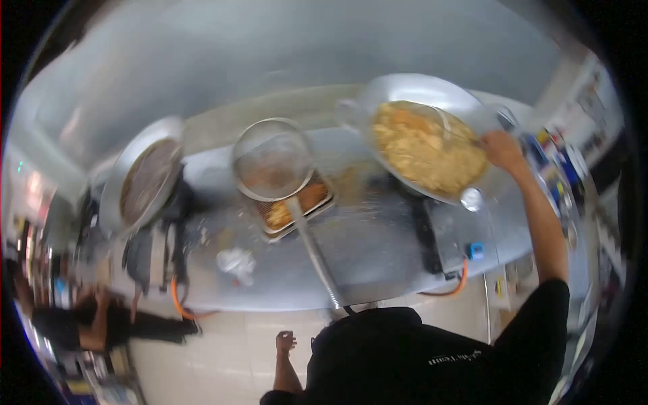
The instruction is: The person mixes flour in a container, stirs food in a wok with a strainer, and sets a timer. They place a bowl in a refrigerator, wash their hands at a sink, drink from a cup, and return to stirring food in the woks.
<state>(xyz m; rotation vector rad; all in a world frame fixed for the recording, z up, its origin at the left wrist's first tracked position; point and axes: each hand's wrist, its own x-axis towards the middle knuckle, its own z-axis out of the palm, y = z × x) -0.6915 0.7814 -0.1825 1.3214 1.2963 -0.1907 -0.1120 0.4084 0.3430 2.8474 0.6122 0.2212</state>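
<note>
My right hand (503, 150) is closed around the handle of a skimmer (462, 137), whose round head lies among yellow-brown food (425, 162) in a large metal wok (405, 84). Some of the food near the skimmer's head looks more orange. Down by my body, below the table's front edge, my left hand (286, 342) hangs with its fingers curled in. Nothing shows in it. A long-handled mesh strainer (273, 162) rests over a tray (273, 236) of fried pieces at the middle of the table.
On the left stands a second wok (118, 182) with dark liquid (150, 177). A crumpled white bag (236, 264) and a small blue object (476, 251) lie on the metal table (378, 266). Orange hoses (181, 300) run near its front edge. Another person (88, 324) is at lower left.
</note>
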